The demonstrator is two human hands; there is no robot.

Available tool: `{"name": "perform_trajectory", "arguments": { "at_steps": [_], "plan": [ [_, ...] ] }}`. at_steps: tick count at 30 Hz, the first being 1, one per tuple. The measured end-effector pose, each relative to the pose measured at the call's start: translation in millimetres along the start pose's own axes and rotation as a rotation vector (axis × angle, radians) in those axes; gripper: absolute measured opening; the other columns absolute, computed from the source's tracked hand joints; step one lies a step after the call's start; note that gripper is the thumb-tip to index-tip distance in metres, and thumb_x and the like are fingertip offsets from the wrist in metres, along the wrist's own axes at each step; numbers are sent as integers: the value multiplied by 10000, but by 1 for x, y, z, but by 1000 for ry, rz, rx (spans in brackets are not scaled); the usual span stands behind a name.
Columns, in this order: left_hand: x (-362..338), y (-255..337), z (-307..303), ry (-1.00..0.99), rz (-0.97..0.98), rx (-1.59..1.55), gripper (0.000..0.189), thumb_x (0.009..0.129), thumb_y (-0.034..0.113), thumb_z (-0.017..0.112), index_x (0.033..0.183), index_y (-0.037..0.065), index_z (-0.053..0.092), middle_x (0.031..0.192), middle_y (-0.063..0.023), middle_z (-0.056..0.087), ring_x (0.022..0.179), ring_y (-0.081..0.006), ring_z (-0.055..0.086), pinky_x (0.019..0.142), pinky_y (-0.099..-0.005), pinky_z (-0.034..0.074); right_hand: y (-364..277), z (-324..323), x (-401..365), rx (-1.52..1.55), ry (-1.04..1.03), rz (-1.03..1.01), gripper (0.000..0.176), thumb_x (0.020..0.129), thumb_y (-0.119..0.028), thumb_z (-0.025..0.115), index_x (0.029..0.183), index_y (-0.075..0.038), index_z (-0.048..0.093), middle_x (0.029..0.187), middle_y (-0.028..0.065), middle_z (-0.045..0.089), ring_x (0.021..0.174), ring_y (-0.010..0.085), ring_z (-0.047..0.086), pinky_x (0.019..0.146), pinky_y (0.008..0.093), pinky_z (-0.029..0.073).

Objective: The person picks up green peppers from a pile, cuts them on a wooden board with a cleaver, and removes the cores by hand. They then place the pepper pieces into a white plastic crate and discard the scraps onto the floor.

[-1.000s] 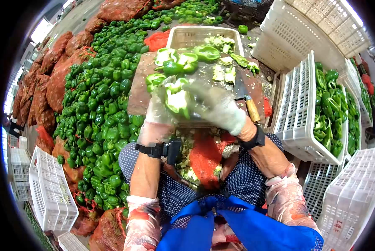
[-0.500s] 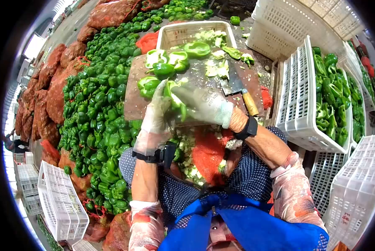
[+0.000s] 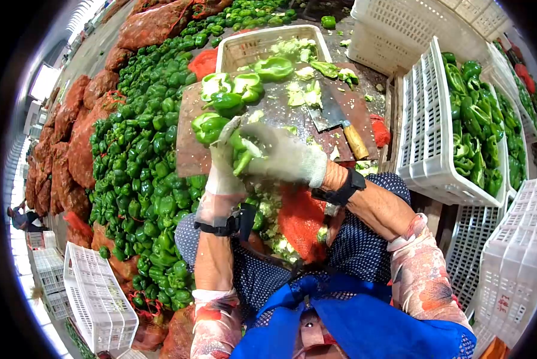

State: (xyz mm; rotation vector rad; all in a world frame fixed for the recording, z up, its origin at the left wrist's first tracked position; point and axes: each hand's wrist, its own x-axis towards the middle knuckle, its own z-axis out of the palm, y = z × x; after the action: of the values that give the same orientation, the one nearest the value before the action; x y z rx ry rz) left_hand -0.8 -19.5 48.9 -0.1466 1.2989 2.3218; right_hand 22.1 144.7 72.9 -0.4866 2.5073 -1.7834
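Turned since earlier, one pepper (image 3: 242,161) is gripped by the left hand (image 3: 223,170), the blurred right hand (image 3: 283,157) unclear, crate lettering (image 3: 503,304) illegible.

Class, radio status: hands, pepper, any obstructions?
Left hand holding cut pepper. Right hand beside it, blurred, grip unclear. No obstruction seen; knife on board, apart from both hands.

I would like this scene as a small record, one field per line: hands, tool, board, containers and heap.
Left hand: gloved, holding a green bell pepper piece
Right hand: gloved, motion-blurred, close to that piece; grip unclear
Tool: wooden-handled knife, lying on the board
Board: brown, bearing cut bell peppers
Bin beyond board: plastic, pale scraps inside
Crate at right: white, filled with green peppers
Heap at left: whole green bell peppers
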Motion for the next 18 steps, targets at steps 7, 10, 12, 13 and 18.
{"name": "perform_trajectory", "arguments": {
  "at_steps": [7,10,12,13,18],
  "plan": [
    [0,6,2,-174,151,364,688,880,555,516,1403,141,346,1144,-48,544,950,-174,570,827,-325,507,3,7,-11,22,50,2,620,753,-282,650,1285,-31,456,1185,228,564,1082,355,574,919,399,466],
    [3,0,-8,-112,179,547,661,812,558,536,1285,105,443,1173,-76,545,1021,-213,569,841,-358,512,-9,-5,-14,487,-123,198,709,726,-249,699,1329,-12,411,1189,207,559,1077,275,561,928,353,454],
    [-2,2,-10,-156,78,336,400,683,223,654,1045,73,575,1242,-122,509,1117,-263,529,916,-366,470,1,-2,-12,398,-53,52,763,722,-152,734,1383,-27,374,1202,132,579,1022,157,564,855,291,480],
    [-6,5,-2,-169,51,209,365,657,132,688,1004,65,595,1257,-132,502,1141,-273,519,938,-366,460,-3,-6,-14,462,-92,114,758,721,-154,736,1379,-27,381,1208,135,576,1035,158,560,863,288,476],
    [-12,11,10,-266,37,109,558,737,218,719,1221,74,483,1200,-109,541,1098,-236,545,908,-346,483,-8,-11,-12,488,-175,95,729,712,-194,748,1343,-19,427,1212,151,569,1100,198,537,926,313,449]
  ]
}}
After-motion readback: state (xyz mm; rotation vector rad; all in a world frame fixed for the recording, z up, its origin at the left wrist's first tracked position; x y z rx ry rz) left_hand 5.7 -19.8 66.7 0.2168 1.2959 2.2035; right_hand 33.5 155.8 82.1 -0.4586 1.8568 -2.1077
